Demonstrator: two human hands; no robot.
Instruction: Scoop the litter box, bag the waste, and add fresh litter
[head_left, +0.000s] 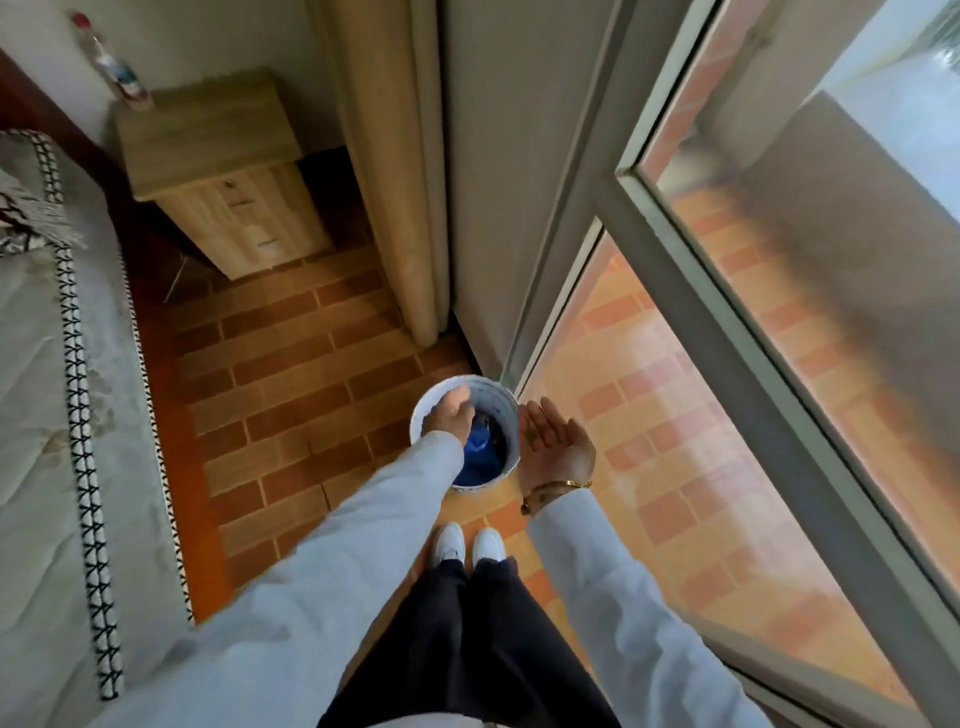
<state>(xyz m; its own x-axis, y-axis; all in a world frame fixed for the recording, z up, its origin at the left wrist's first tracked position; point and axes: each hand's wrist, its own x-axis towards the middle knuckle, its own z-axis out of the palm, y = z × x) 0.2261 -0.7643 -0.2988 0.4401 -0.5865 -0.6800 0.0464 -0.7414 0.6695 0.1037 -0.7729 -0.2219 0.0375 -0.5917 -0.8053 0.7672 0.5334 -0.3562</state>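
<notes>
A: Where are your hands right now?

B: Your left hand (451, 414) reaches down over the white bucket (511, 457) on the brick-pattern floor (291, 384), at the rim on its left side. It is motion-blurred, so I cannot tell whether your fingers are curled on the rim or only resting there.

A: And the other one?

B: Your right hand (553, 441) hovers just right of the bucket, palm up, fingers (540, 415) straight and lying together, holding nothing. A few dark specks sit on the palm. A gold bracelet (556, 488) circles that wrist.

A: What is in the bucket?

B: A blue bag (480, 457) lines or fills the inside; what it holds is too dark to make out. Faint marks run along the inner wall, but none can be read.

A: Any labels elsewhere?

B: A clear bottle (111, 65) with a red cap stands on the wooden nightstand (208, 140) at the upper left. Its label is too blurred to read.

A: What else is around you?

B: Your white shoes (467, 543) stand just behind the bucket. A bed (47, 415) with a black-and-white trimmed cover runs along your left, a beige curtain (395, 156) hangs ahead, and a glass sliding door (727, 312) stands on your right.
</notes>
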